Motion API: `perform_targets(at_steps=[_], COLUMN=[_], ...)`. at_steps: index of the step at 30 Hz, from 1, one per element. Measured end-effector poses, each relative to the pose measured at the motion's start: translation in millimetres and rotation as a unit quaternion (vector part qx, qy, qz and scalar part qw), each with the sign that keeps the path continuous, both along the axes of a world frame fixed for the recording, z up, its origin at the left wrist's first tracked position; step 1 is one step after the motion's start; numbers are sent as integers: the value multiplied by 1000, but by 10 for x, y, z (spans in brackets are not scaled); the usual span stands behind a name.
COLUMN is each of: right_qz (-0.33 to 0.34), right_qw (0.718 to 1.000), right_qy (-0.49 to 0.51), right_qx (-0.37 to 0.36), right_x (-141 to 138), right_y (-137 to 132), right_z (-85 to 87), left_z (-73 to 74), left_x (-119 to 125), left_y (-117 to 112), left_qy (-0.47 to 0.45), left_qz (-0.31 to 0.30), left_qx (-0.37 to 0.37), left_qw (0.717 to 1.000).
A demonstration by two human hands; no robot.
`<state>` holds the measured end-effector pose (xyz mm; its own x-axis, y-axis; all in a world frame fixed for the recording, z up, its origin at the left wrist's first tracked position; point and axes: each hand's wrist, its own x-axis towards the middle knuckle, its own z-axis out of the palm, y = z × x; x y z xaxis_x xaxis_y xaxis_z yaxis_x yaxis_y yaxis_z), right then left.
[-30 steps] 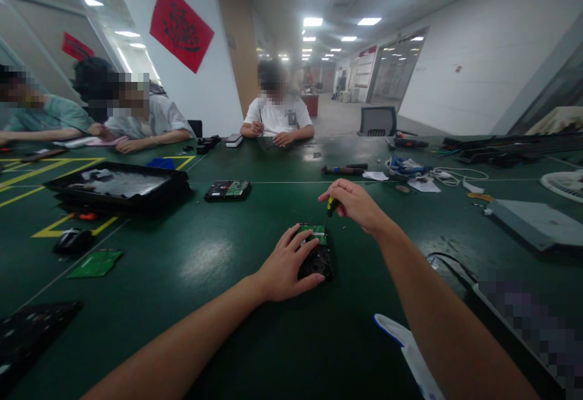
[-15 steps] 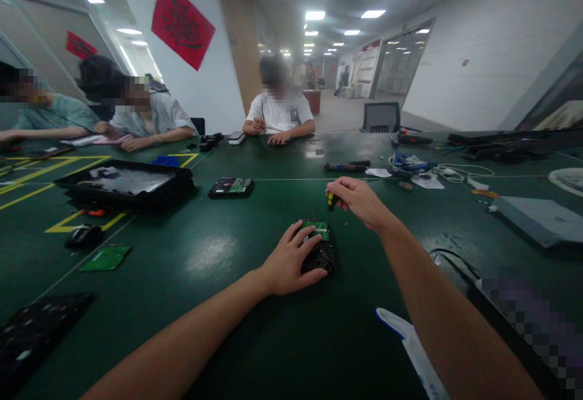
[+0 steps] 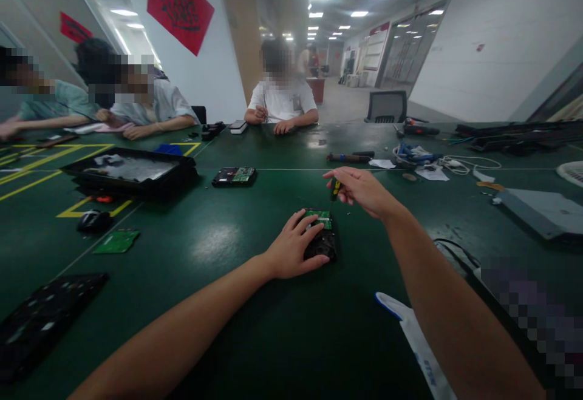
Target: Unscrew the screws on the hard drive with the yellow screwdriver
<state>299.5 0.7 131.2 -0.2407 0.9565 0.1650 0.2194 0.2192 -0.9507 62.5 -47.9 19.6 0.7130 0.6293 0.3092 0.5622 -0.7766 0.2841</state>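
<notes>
My left hand (image 3: 294, 248) lies with spread fingers across a small black device with a green circuit board (image 3: 324, 247), resting on its left side and top. Part of the device is hidden beneath the fingers. In my right hand (image 3: 359, 190), a black-and-yellow screwdriver (image 3: 336, 189) is pinched between thumb and fingers. It stands nearly upright, its thin shaft reaching down to the board's far right corner. Whether the tip sits in a screw is too small to tell.
Left on the green table (image 3: 255, 339) are a similar device (image 3: 234, 176), a black tray-like casing (image 3: 132, 172), a mouse (image 3: 94, 221), a loose circuit board (image 3: 117, 241) and a black panel (image 3: 50, 315). At right lie a grey metal box (image 3: 542, 212) and cables (image 3: 469, 163). Several people sit beyond.
The view has tipped down slightly, so the scene shifts. My left hand stays on the device. My right hand still holds the screwdriver at the same corner, its index finger now straighter over the handle.
</notes>
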Motion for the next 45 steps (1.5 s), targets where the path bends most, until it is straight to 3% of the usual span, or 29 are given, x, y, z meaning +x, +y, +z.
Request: perform_targets(at_steps=[6, 20, 27, 33, 39, 45], right_qz=[-84, -14, -118, -77, -52, -75], right_qw=[995, 999, 984, 993, 998, 995], right_qy=[-36, -43, -105, -50, 47, 1], right_qx=[44, 19, 86, 71, -5, 63], right_x=[2, 92, 93, 92, 74, 61], right_y=[-5, -24, 19, 33, 74, 73], right_z=[25, 71, 19, -7, -44, -54], left_z=[7, 19, 18, 18, 6, 19], left_x=[-1, -2, 2, -7, 12, 29], left_y=[-2, 1, -12, -6, -12, -14], left_qy=[-3, -6, -7, 1, 6, 5], left_qz=[2, -1, 2, -3, 5, 10], left_qx=[-3, 1, -7, -2, 0, -2], left_qw=[1000, 1000, 1000, 1000, 1000, 1000])
